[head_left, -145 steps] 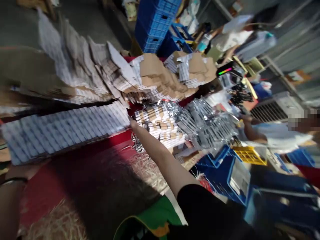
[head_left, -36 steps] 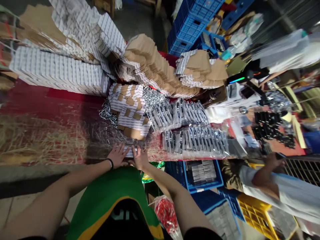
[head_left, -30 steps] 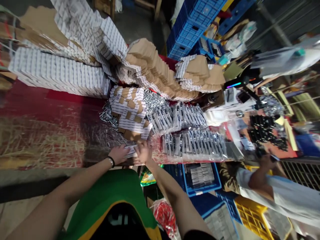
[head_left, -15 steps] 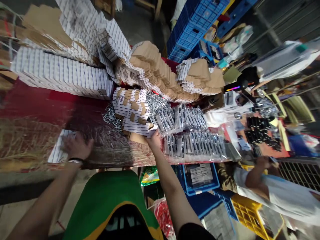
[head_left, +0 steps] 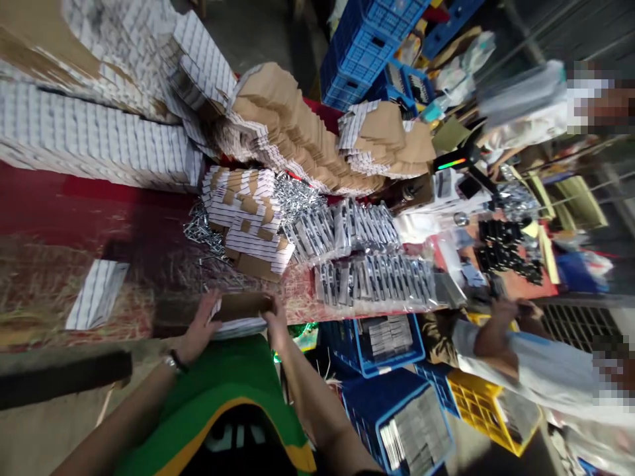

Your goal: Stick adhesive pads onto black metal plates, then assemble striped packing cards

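My left hand (head_left: pixel 199 328) and my right hand (head_left: pixel 276 325) grip a small open cardboard box (head_left: pixel 244 305) by its two ends, at the table's front edge. Brown card shows inside the box and white on its outer side. To the left, a folded white striped box (head_left: pixel 96 295) lies on the table. Beyond my hands sits a pile of flat striped cardboard blanks (head_left: pixel 251 228), with loose small metal parts (head_left: pixel 204 231) beside it. Rows of plastic-wrapped parts (head_left: pixel 374 281) lie to the right of my right hand.
A long row of white boxes (head_left: pixel 94 135) and stacks of brown blanks (head_left: pixel 292 125) line the back of the red table (head_left: pixel 149 231). Blue crates (head_left: pixel 367 46) stand behind; another blue crate (head_left: pixel 391 340) stands below, right. A co-worker's arm (head_left: pixel 496 337) is at the right.
My left hand has left the folded white box and my right hand the pile of blanks. Both have come together in front of me, now holding an open cardboard box. The view has shifted.
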`<control>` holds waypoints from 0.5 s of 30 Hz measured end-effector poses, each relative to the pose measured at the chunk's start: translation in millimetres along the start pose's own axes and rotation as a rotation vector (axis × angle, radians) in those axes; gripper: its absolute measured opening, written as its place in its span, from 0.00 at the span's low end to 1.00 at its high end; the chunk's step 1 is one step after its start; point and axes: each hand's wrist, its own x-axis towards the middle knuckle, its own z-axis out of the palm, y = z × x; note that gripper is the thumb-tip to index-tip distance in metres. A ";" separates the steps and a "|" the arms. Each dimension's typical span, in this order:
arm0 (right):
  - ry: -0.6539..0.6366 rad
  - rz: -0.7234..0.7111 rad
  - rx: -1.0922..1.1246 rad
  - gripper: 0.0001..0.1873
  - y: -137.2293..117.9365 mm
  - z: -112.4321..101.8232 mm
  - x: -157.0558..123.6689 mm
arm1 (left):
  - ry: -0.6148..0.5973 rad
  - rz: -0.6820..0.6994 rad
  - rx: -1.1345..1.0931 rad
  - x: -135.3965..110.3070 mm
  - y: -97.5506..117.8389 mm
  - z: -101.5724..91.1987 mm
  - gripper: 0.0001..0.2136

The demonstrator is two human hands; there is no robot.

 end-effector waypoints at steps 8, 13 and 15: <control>-0.159 0.211 0.352 0.15 -6.8 14.1 -58.0 | -0.062 0.017 0.111 -90.3 -16.4 -35.2 0.16; -0.439 0.226 0.158 0.34 -30.4 13.3 -67.9 | -0.515 0.056 0.130 -92.6 10.5 -60.1 0.22; -0.472 0.243 -0.052 0.37 -32.7 17.2 -62.9 | -0.539 -0.071 0.254 -77.9 25.0 -61.7 0.29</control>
